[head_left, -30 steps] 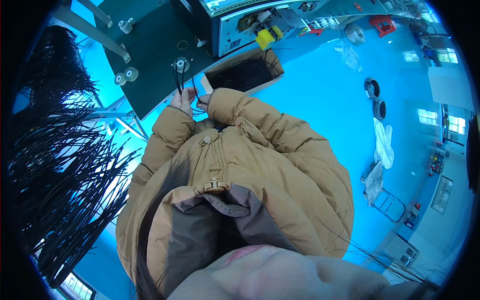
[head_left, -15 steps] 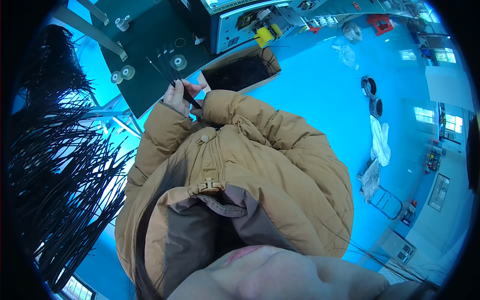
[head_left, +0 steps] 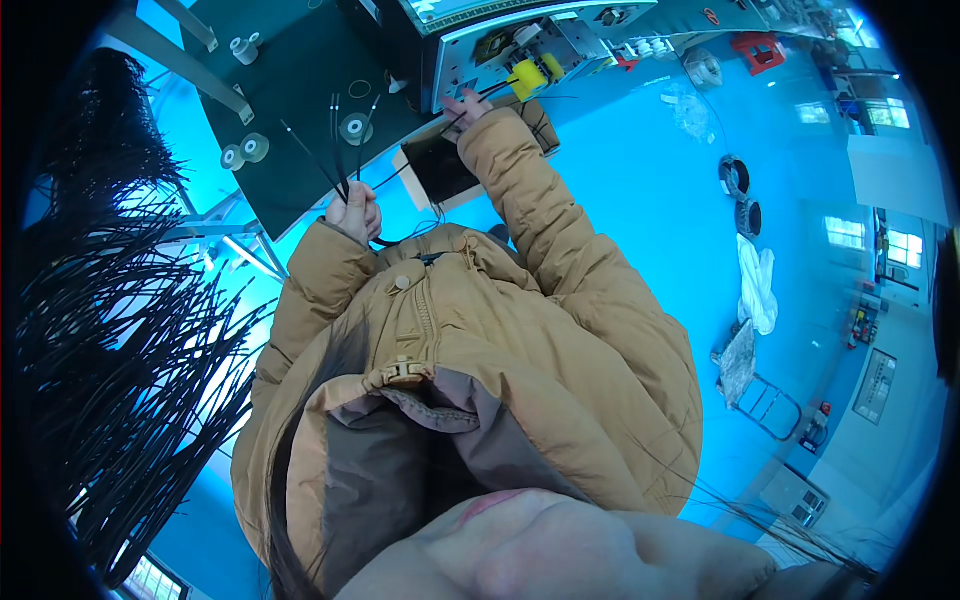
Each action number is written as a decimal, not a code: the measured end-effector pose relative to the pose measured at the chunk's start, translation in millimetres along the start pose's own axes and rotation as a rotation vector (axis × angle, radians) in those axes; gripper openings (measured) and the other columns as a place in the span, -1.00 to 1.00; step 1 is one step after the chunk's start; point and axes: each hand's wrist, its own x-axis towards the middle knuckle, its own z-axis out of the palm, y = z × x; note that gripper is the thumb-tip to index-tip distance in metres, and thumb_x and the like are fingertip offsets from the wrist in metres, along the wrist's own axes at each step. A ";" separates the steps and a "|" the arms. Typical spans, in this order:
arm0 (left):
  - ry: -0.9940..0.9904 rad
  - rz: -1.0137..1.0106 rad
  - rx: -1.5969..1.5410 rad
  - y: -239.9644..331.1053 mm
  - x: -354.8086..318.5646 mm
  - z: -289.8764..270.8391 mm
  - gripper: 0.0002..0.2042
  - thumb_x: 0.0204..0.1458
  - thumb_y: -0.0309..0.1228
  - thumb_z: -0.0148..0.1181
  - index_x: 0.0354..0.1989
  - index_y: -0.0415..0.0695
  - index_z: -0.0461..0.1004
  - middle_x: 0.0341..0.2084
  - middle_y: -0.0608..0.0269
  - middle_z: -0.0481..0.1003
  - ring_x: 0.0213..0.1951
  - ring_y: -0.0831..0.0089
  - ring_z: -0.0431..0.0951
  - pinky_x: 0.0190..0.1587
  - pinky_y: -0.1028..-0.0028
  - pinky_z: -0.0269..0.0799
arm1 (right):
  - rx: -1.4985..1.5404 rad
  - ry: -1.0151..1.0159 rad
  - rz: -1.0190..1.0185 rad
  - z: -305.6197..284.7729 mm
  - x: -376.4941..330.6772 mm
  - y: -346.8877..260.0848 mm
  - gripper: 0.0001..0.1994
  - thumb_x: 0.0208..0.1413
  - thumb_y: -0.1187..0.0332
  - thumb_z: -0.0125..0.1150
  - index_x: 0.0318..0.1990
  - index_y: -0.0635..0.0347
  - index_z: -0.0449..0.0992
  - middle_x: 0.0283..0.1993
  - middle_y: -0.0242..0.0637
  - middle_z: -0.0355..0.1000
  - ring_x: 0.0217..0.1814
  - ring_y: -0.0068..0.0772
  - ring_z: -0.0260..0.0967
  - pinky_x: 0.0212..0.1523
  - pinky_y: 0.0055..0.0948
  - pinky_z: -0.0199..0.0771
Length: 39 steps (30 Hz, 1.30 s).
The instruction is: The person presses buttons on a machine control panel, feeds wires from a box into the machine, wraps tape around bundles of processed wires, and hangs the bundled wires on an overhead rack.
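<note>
My left hand [head_left: 357, 214] is closed around several thin black cables [head_left: 338, 140], whose light-tipped ends fan out above the dark green table. My right hand [head_left: 466, 110] reaches forward to the machine [head_left: 468, 62] and grips one black cable. That cable runs from near my left hand, through my right fingers, toward the yellow rollers [head_left: 527, 80] on the machine's front. Below my right hand is an open cardboard box [head_left: 478, 198]; dark material shows inside, partly hidden by my sleeve.
White tape rolls [head_left: 255, 147] stand on the dark green table [head_left: 300, 80]. At the left hangs a big bundle of black cables [head_left: 130, 380]. On the blue floor to the right lie black coils [head_left: 735, 175], a white cloth [head_left: 757, 285] and a folding trolley [head_left: 768, 410]. A red stool [head_left: 758, 52] stands farther off.
My right hand has left my left hand and moved forward and right to the machine, drawing one cable along. The left hand stays nearly in place, its cables now more spread.
</note>
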 end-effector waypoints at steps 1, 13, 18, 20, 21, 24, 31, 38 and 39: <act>0.008 0.017 0.023 -1.3 0.3 0.1 -0.72 0.03 -0.15 -0.28 -0.52 -0.11 0.14 -0.89 0.46 -0.05 -0.85 0.66 -0.04 -0.83 0.66 -0.11 | 0.000 -0.001 -0.002 -3.1 4.2 0.2 -0.69 0.02 0.17 -0.18 -0.11 0.08 0.11 -0.30 -0.26 0.30 -0.10 -0.31 0.18 -0.25 -0.20 0.27; 0.026 -0.029 0.130 -11.1 3.1 -2.9 -0.74 0.01 -0.19 -0.18 -0.46 -0.17 0.20 -0.91 0.46 0.01 -0.87 0.68 -0.01 -0.84 0.61 -0.15 | -0.716 -0.256 -0.093 -17.6 -12.0 47.0 -0.75 0.05 0.25 -0.27 -0.32 0.22 0.30 -0.50 -0.25 0.36 -0.54 -0.43 0.25 -0.43 -0.50 0.30; 0.018 -0.057 0.128 -14.8 1.8 -4.6 -0.74 0.01 -0.19 -0.20 -0.45 -0.17 0.21 -0.91 0.46 0.00 -0.88 0.68 -0.03 -0.85 0.61 -0.16 | -0.658 -0.178 -0.155 -24.0 -10.8 18.4 -0.76 0.05 0.27 -0.28 -0.33 0.24 0.27 -0.53 -0.24 0.35 -0.53 -0.44 0.25 -0.42 -0.53 0.28; 0.020 -0.058 0.136 -15.9 1.4 -3.5 -0.73 0.01 -0.19 -0.20 -0.44 -0.17 0.21 -0.91 0.46 0.00 -0.88 0.67 -0.03 -0.85 0.61 -0.16 | -0.401 -0.027 -0.188 -22.2 -11.4 10.2 -0.76 0.06 0.27 -0.30 -0.36 0.25 0.25 -0.55 -0.23 0.34 -0.54 -0.43 0.25 -0.45 -0.53 0.27; 0.027 -0.065 0.129 -15.8 0.6 -2.1 -0.73 0.01 -0.18 -0.21 -0.43 -0.17 0.21 -0.91 0.46 0.00 -0.88 0.67 -0.03 -0.85 0.61 -0.15 | -0.261 -0.034 -0.087 -20.4 -11.7 4.6 -0.76 0.06 0.28 -0.31 -0.39 0.25 0.24 -0.56 -0.23 0.33 -0.53 -0.41 0.26 -0.47 -0.53 0.26; 0.015 -0.083 0.114 -14.2 4.8 2.6 -0.73 0.01 -0.17 -0.22 -0.40 -0.16 0.22 -0.90 0.46 0.01 -0.87 0.67 -0.01 -0.84 0.62 -0.14 | -0.056 -0.046 -0.037 -31.2 -4.7 13.5 -0.76 0.07 0.27 -0.31 -0.39 0.26 0.24 -0.56 -0.23 0.32 -0.52 -0.42 0.26 -0.46 -0.49 0.27; 0.067 -0.100 0.132 -23.1 17.0 0.7 -0.69 0.01 -0.17 -0.22 -0.24 -0.15 0.24 -0.73 0.41 0.23 -0.84 0.70 0.03 -0.83 0.65 -0.06 | -1.664 -0.340 -0.866 -4.4 -87.5 15.0 -0.93 -0.18 0.42 -0.06 -0.46 0.09 0.31 -0.49 -0.32 0.27 -0.49 -0.28 0.28 -0.46 -0.41 0.30; 0.068 0.001 0.236 -35.6 23.2 3.1 -0.69 0.01 -0.19 -0.20 -0.22 -0.16 0.29 -0.53 0.37 0.31 -0.79 0.73 0.09 -0.80 0.66 -0.01 | -1.746 -0.901 -0.893 33.5 -133.5 13.6 -0.81 -0.24 0.37 -0.02 -0.37 0.07 0.26 -0.41 -0.28 0.23 -0.56 -0.19 0.22 -0.51 -0.35 0.27; 0.045 -0.036 0.199 -34.9 22.4 2.4 -0.70 0.01 -0.21 -0.18 -0.25 -0.18 0.31 -0.53 0.36 0.32 -0.76 0.74 0.11 -0.75 0.68 0.02 | -1.734 -0.887 -0.765 35.7 -133.6 15.7 -0.80 -0.23 0.37 -0.03 -0.35 0.07 0.26 -0.39 -0.28 0.24 -0.55 -0.20 0.23 -0.50 -0.35 0.27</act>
